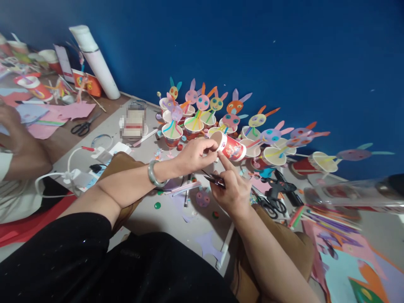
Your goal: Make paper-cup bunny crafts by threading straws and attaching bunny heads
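A red printed paper cup is tipped on its side between my hands. My left hand, a bangle on its wrist, pinches the cup at its left end with thumb and fingers. My right hand is curled round a small pair of dark scissors, its index finger stretched up to the cup's edge. Just behind the cup stand several paper cups with paper rabbit heads on straws, such as a pink rabbit head. Below my hands lie pale straws and a purple rabbit face.
On the right are a black glue gun, black-handled scissors, a clear bottle and coloured paper. To the left are a power strip and a white cylinder. Another person's arm shows at far left. A blue wall rises behind.
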`<state>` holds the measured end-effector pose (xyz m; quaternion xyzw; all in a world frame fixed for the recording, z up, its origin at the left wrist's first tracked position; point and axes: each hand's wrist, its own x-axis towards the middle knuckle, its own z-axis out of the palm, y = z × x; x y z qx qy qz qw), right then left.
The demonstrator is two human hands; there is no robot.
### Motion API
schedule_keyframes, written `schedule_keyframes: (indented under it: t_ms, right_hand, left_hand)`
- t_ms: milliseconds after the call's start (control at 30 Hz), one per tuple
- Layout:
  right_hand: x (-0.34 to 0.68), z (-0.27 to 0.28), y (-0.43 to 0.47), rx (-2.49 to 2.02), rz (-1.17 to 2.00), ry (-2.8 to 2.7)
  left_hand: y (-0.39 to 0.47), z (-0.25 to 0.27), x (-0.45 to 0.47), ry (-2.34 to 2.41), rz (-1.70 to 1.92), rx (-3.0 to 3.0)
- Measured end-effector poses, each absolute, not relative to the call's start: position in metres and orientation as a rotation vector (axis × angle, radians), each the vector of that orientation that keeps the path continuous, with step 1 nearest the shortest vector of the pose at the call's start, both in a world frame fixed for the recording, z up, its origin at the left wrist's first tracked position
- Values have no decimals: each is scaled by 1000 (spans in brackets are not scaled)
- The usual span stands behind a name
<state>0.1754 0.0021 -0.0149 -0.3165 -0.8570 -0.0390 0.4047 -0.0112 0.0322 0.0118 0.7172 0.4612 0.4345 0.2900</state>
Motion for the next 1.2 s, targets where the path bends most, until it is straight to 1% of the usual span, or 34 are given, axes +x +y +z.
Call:
schedule_keyframes:
  t_ms: [133,367,567,733,800,900,967,1200]
  right_hand:
    - [174,-13,0,-761,-115,-2163]
    - [173,-10,-2,-820,72,-1985]
    - [175,7,-4,-887,456,-1794]
    - [186,9,11,-939,624,-1484]
    - [190,6,19,-982,772,-1402]
    - [194,3,27,-1049,1077,-1365]
    - [195,3,29,-1046,1188,-1391]
    - [194,1,28,-1045,1187,-1505]
  left_hand:
    - [34,13,-14,1269,1179,2154]
    - [38,20,-17,1290,988,2308]
    - [43,23,-23,1169,1001,2237]
    - [44,25,-28,967,1007,2034]
    - [43,27,-28,910,968,1979]
    - [40,32,-29,842,901,1987]
    - [39,35,-29,820,867,2022]
    - [37,37,-29,809,848,2047]
